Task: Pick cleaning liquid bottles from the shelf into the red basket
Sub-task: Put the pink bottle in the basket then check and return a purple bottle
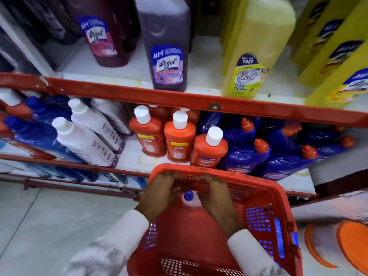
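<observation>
Shelf rail [179, 98] above orange bottles [179, 136]

Two bare hands in view, left hand [159, 194] and right hand [216, 198], no gloves, no rings or watch visible. Each arm wears a long white sleeve, left sleeve [111, 244] and right sleeve [253, 255], ending in a plain cuff at the wrist. Cloth looks loose and creased, with faint grey mottling further up; blur hides any finer detail.

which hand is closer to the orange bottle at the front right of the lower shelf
Right. The right hand is in the red basket just below the orange bottle; the left hand sits further to the left, beside the blue cap.
</observation>
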The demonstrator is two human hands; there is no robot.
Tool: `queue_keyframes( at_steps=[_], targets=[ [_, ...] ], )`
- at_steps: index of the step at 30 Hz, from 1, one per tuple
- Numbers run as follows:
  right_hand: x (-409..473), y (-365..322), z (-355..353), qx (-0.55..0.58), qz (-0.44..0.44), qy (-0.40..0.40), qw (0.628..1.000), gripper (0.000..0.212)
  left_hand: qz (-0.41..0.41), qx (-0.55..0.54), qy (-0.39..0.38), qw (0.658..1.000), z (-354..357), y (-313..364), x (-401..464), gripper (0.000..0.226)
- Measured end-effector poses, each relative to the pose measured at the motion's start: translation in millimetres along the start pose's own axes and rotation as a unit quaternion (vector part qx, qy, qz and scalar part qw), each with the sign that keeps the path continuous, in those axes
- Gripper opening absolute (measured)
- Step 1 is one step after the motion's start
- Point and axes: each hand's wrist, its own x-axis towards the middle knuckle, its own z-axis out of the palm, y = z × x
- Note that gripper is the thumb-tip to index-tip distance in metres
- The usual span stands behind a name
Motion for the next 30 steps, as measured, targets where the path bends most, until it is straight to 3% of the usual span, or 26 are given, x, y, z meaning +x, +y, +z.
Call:
queue_keyframes(
  at_steps=[3,6,10,12,15,20,28,30],
  targets=[
    [6.9,-49.0,-30.9,0.052,-0.05,0.093,0.993,0.03,0.084,0.098,0.141,0.982,-67.7,22.1,-2.6,0.025],
    [19.4,-102.1,-55.3,0.082,-0.113,0.184,0.973,0.021,0.164,0.119,0.288,0.936,-121.7,31.1,3.7,0.016],
    [48.8,-167.5,-77.3,0.085,-0.185,0.299,0.932,0.025,0.144,0.146,0.365,0.908,-172.6,25.7,24.8,0.031],
    [66.6,-194.4,-82.4,0.08,-0.208,0.359,0.906,0.03,0.122,0.144,0.372,0.909,-187.8,20.0,35.4,0.041],
    [95.4,-230.7,-85.7,0.07,-0.167,0.421,0.889,0.055,0.081,0.173,0.354,0.915,-201.6,11.2,52.4,0.049],
    [135.0,-264.8,-76.7,0.106,-0.06,0.389,0.913,0.1,0.067,0.229,0.295,0.925,-203.9,-2.2,70.7,0.042],
    [159.7,-273.8,-85.7,0.231,-0.055,0.388,0.891,0.088,0.074,0.243,0.26,0.932,-209.3,-9.6,70.4,0.038],
    [153.2,-276.0,-89.2,0.268,-0.073,0.406,0.871,0.089,0.076,0.248,0.26,0.93,-209.4,-10.6,69.1,0.039]
  ],
)
